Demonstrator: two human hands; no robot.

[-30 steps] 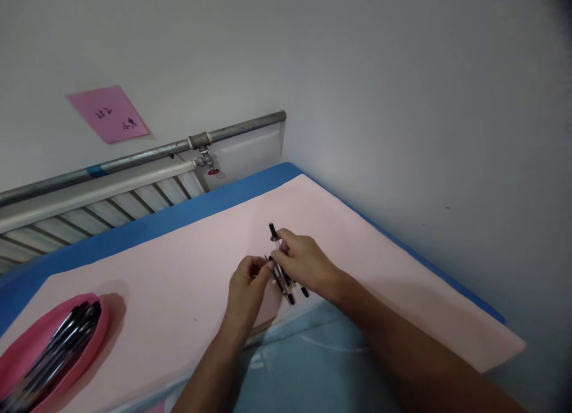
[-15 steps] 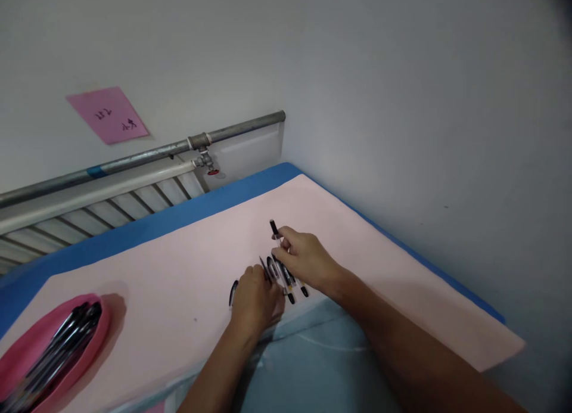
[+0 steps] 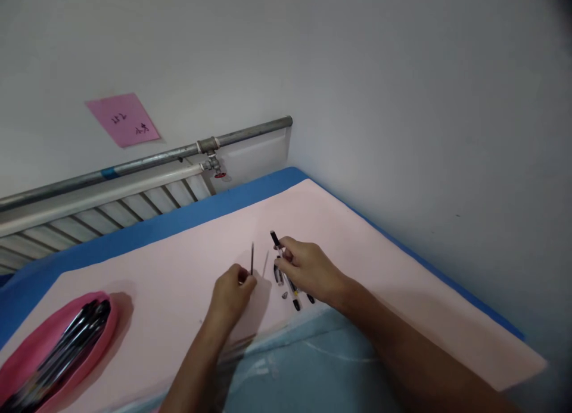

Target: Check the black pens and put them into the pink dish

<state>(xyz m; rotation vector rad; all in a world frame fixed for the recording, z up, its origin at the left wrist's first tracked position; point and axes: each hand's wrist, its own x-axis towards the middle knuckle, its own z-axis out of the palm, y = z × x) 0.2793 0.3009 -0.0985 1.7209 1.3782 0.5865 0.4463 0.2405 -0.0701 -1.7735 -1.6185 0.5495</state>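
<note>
My left hand is raised a little over the pink sheet, thumb and fingers pinching a thin dark stick that looks like a pen refill, pointing up. My right hand is closed on a clear pen with a black end, which slants down toward the sheet. Beneath and beside the right hand lie a black pen cap with a clip, a small grey cone-shaped piece and another black-ended pen. The right hand partly hides these parts.
At the left a pink oval basket holds several dark pens. The pink sheet covers a blue table. Behind stand a radiator and a metal pipe; a wall borders the right side.
My left hand has moved left, away from the pen parts, lifting the thin dark refill upright. The right hand stays near the same spot with its pen. The view has shifted slightly.
</note>
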